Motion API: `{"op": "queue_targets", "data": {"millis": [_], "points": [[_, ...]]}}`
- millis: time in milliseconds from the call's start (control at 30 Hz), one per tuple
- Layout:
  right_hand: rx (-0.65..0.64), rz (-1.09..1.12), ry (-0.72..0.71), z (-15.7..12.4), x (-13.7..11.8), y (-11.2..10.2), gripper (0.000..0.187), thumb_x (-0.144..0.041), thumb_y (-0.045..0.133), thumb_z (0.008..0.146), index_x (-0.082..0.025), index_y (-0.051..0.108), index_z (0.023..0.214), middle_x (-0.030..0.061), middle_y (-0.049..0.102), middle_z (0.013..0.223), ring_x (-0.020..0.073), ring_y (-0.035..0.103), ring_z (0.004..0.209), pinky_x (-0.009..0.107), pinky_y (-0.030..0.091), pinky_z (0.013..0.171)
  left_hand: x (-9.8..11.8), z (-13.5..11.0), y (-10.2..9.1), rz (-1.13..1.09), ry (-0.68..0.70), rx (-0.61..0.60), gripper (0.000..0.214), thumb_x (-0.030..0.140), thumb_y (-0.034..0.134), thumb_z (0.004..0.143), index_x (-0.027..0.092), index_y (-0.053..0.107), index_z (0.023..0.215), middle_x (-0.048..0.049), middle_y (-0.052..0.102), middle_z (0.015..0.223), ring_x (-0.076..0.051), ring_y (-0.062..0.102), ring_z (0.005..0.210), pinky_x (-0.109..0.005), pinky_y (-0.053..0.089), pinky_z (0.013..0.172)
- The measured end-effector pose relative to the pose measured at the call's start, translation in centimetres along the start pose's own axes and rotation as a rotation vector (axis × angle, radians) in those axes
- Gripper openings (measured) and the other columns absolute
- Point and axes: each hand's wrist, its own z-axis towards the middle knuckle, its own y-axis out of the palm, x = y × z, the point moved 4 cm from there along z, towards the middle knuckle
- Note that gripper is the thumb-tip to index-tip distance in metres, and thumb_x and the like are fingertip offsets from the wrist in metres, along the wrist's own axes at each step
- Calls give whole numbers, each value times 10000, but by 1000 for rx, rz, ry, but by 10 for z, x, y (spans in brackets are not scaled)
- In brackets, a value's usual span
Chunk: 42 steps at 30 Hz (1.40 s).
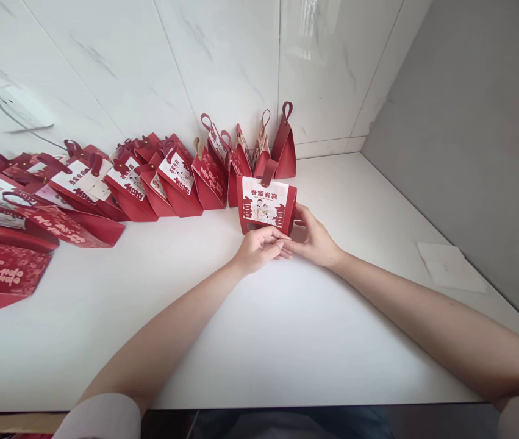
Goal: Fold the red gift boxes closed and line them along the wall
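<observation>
Head view: the left hand (261,250), loosely curled, meets the half-open right hand (316,239). Just beyond stands a red box (266,204) on the worktop (286,341), right fingers (304,213) at its side; whether gripped, I cannot tell. Forearms (405,311) converge forward.

The left hand (259,250) is covering part of the white-labelled box (264,198) low down; some fingertips of the right hand (316,241) are probably hiding behind it. At left, a patterned red box (10,268) is running out of view.

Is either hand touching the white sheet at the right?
No, the white sheet lies apart on the table, while the left hand and right hand are at the front red box.
</observation>
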Motion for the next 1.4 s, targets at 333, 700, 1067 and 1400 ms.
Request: {"op": "queue_targets", "data": {"millis": [333, 700, 1067, 1400], "points": [[-5, 0, -14, 0, 1, 0, 852, -497, 771, 736, -252, 329, 1422, 150, 507, 1413, 315, 565, 1221, 533, 476, 1026, -1, 2, -1, 20, -41, -2, 284, 386, 688, 802, 138, 622, 923, -81, 737, 824, -203, 741, 750, -273, 574, 654], [-3, -7, -9, 0, 0, -1, 795, -479, 745, 771, -257, 336, 1416, 135, 542, 1372, 298, 580, 1195, 509, 481, 1012, 1, 3, -2, -9, -40, 10, 298, 404, 690, 804, 147, 650, 949, -84, 747, 833, -206, 742, 746, -287, 574, 666], [-22, 21, -7, 0, -1, 0, 758, -431, 731, 794, -255, 338, 1418, 139, 510, 1406, 298, 564, 1217, 497, 476, 1013, 0, 2, -2, -26, -58, -19, 430, 453, 711, 789, 116, 678, 1053, -138, 754, 889, -226, 745, 791, -270, 579, 658], [-53, 45, -7, 1, -3, 0, 722, -416, 719, 813, -261, 347, 1412, 130, 526, 1390, 294, 569, 1212, 495, 476, 1007, 2, 1, -3, 36, -45, -7, 374, 435, 695, 814, 111, 687, 1002, -137, 757, 876, -229, 747, 793, -273, 581, 664]]}}
